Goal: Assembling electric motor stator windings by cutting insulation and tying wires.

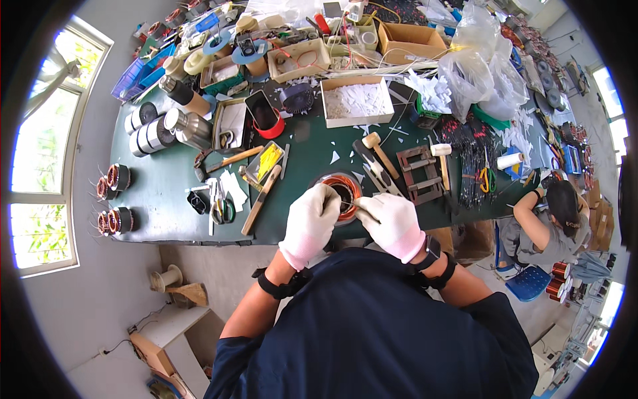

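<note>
A: Dark shirt [379,319] is nearest the camera, filling the near middle. What are the fingers doing?

B: Right hand [392,223], gloved: thumb and index tips together, looks like a pinch on a thin strand [347,203]. Too small to say wire or cord. Left hand [311,219], also gloved: thumb and fingers drawn together at the left rim. Can't tell if anything's between them.

A: Where's the part?

B: Copper-wound ring [349,213], between the 2 hands, on the green bench [169,206] close to its near edge. Opening faces up.

A: How would you run this step?

B: My take: left steadies the ring, right guides the strand. Grip close to the winding, light even pull, lay it flat. Don't drag it over the rim, it could nick. Gloved tips lose feel, so check by eye before tightening.

A: Tools around?

B: Left: wooden-handled tool [261,201], then scissors [222,207], good for trimming I'd guess. Far and right of the ring: mallet [380,155], then brown metal frame [420,174]. I'd go easy with the mallet; a stray knock could mark copper.

A: Further out?

B: Far side: white box [359,121] of paper strips [362,100]. Left end: 4 or so wound cores [120,219]. Right: seated co-worker [548,229], well apart.
</note>
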Motion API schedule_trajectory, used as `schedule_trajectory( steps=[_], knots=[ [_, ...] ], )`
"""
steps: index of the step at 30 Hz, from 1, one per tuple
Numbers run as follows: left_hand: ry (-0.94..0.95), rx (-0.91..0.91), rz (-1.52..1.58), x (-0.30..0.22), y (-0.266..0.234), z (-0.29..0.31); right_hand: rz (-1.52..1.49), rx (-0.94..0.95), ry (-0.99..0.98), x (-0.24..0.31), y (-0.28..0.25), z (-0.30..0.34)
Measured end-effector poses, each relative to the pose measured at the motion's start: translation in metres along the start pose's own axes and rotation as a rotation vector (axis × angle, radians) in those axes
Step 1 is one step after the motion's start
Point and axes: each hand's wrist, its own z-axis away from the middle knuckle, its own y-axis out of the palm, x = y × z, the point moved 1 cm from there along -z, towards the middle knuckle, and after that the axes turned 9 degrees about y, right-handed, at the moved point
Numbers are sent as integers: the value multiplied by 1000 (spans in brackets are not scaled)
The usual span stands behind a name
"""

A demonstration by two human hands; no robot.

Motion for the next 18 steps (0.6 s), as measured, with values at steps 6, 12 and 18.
schedule_trajectory(
  steps=[6, 12, 18],
  knots=[
    [-6, -83, 121, -14, 5, -5, -91, -55, 93, -6, 8, 0],
    [-285, -68, 812, -40, -15, -20, -784, 572, 55, -1, 13, -8],
    [-64, -202, 333, -35, -51, -35, -823, 745, 285, -5, -2, 2]
  ],
)
